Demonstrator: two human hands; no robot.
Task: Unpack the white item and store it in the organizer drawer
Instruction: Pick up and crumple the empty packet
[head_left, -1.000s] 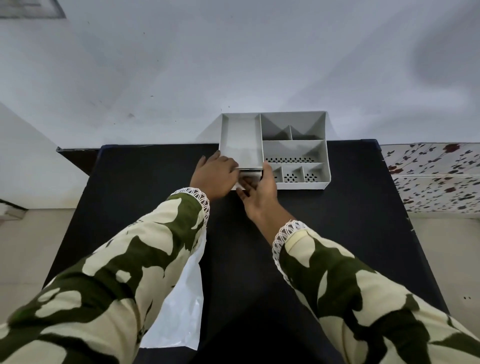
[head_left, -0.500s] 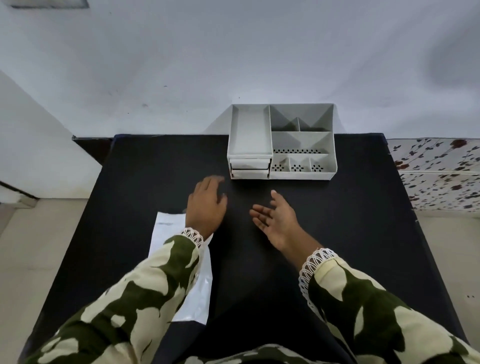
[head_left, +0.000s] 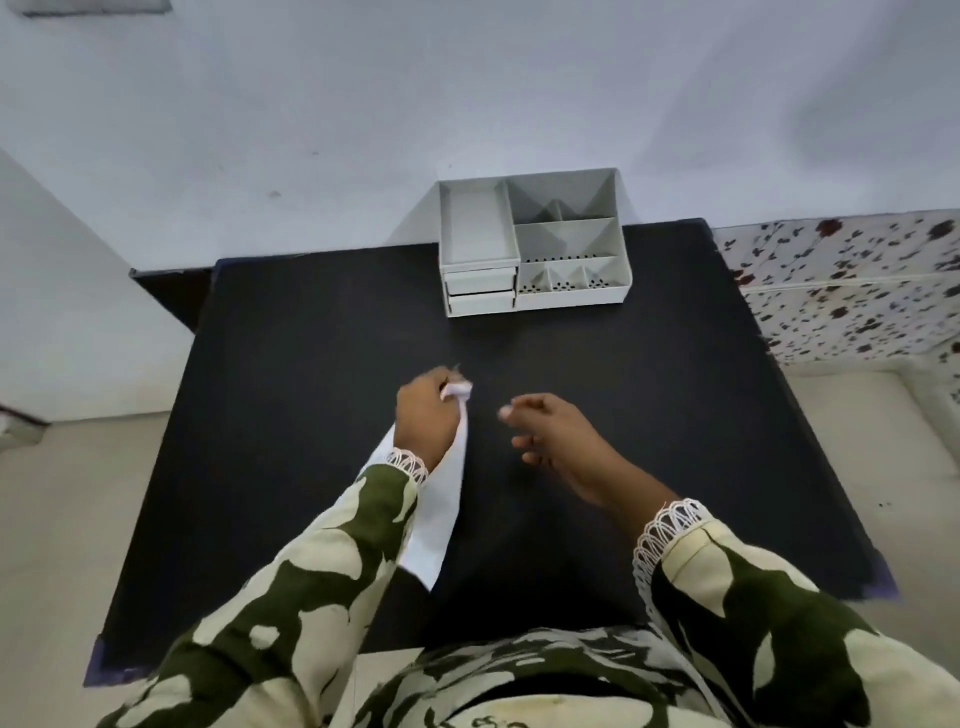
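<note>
Left hand (head_left: 426, 415) now off the table, grip pinching white bag (head_left: 441, 514), right hand (head_left: 550, 431) still empty, fingers loose

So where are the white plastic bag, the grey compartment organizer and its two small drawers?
white plastic bag (head_left: 445, 512): head view, flat middle below the left hand.
grey compartment organizer (head_left: 566, 242): head view, centre divider wall.
two small drawers (head_left: 481, 292): head view, between the closed fronts.

White plastic bag (head_left: 441, 519) pinched at top, hanging slack; grey organizer (head_left: 530, 247) behind, both drawers (head_left: 480, 291) closed
</note>
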